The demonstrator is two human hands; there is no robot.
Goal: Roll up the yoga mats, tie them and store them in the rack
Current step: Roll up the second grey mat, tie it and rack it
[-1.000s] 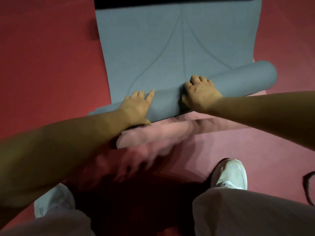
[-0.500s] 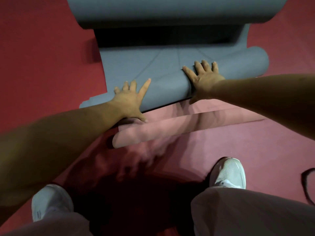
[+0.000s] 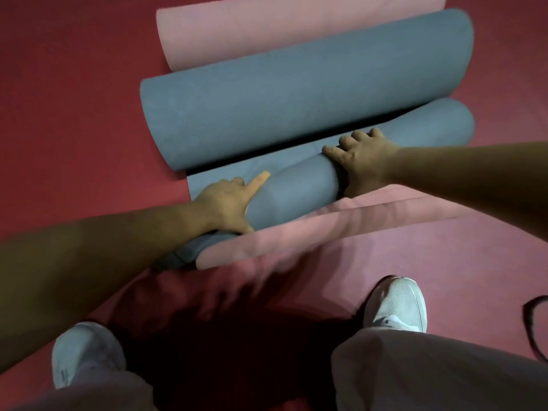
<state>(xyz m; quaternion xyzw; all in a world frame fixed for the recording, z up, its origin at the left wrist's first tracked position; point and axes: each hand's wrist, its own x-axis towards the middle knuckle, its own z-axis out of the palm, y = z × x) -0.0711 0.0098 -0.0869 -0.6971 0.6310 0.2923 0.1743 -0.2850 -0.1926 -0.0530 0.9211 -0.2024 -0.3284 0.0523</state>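
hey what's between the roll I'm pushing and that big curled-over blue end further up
In the head view, only a narrow flat strip of the blue mat and a dark shadow line lie between the roll and the curled end.

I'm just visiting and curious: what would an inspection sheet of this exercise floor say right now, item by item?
Surface: red floor, with a pink mat spread under the person's feet.
Job's things: blue mat roll lying under both hands; the mat's far end curls over towards it, with only a narrow flat strip between. Second pink mat beyond.
Clutter: nothing seen.
Grippers: left hand and right hand press on the roll, fingers partly spread, not closed around it.
Cables: dark cord at the right edge, possibly a tie strap.
Surroundings: white shoes, pale trousers; no rack visible.
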